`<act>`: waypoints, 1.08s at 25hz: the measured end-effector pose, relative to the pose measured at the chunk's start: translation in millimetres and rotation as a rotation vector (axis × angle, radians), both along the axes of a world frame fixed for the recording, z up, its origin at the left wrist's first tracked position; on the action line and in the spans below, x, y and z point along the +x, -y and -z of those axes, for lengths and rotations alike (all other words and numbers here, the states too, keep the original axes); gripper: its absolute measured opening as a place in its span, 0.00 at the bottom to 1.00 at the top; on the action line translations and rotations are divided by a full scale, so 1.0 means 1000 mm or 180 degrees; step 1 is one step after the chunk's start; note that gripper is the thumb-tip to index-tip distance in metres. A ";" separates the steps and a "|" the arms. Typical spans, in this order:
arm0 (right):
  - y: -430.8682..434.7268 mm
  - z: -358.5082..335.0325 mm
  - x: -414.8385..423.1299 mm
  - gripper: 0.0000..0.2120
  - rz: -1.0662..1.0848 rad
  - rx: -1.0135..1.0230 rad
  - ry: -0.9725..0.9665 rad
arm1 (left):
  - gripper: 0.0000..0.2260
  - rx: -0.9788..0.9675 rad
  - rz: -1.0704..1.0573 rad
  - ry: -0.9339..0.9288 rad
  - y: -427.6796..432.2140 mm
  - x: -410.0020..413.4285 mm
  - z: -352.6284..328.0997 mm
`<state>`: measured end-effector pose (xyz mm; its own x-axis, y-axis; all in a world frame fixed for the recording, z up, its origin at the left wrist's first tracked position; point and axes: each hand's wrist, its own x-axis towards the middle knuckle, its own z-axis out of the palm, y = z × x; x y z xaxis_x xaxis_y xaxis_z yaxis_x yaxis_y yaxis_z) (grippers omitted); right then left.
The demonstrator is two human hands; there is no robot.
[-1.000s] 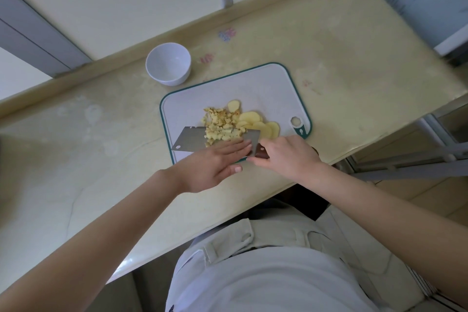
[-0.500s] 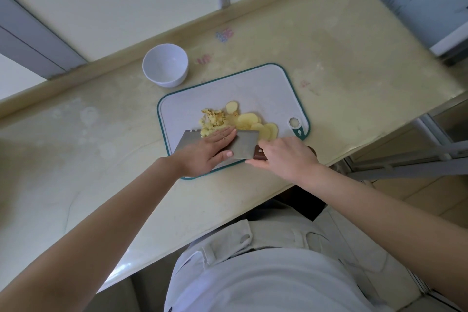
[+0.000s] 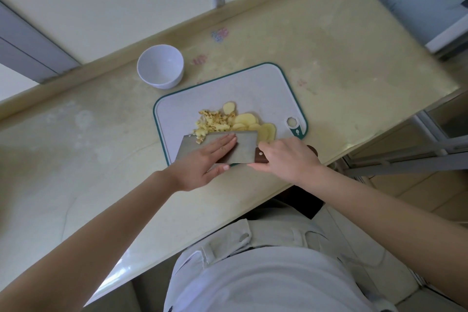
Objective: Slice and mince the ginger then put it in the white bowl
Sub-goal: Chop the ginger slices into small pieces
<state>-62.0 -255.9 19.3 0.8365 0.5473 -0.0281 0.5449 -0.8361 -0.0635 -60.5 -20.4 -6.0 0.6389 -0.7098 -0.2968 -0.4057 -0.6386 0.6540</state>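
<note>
Since a second back the cleaver had tipped over flatter, so you could see its broad face. The left hand lay on the blade, fingers straight, pressing down. The right hand was wrapped round the wooden handle. The minced ginger sat heaped on the cutting board against the blade's far edge, with the ginger slices just right of it. The white bowl stood near the board's far-left corner.

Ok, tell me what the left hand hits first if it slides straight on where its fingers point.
The left hand lies flat on the cleaver blade, fingers pointing away and rightward. Past the blade's far edge it would likely meet the ginger slices first; depth is unclear.
</note>
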 end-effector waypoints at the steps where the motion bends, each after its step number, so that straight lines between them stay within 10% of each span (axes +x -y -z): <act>1: 0.002 -0.002 -0.001 0.25 0.0023 -0.0009 -0.0025 | 0.36 0.0038 -0.0059 -0.0040 -0.005 0.003 0.003; 14: 0.019 -0.008 -0.014 0.24 0.0549 -0.0165 -0.0693 | 0.29 -0.0363 -0.0340 0.0488 0.002 0.012 0.001; 27: 0.030 -0.016 -0.018 0.20 0.0813 0.0306 -0.0467 | 0.21 0.0482 -0.1860 0.0287 0.006 0.040 -0.010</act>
<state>-80.5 -286.1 35.4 0.9381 0.3260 -0.1169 0.2972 -0.9311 -0.2114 -20.6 -26.4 4.1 0.9372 -0.1883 -0.2936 -0.0096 -0.8554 0.5179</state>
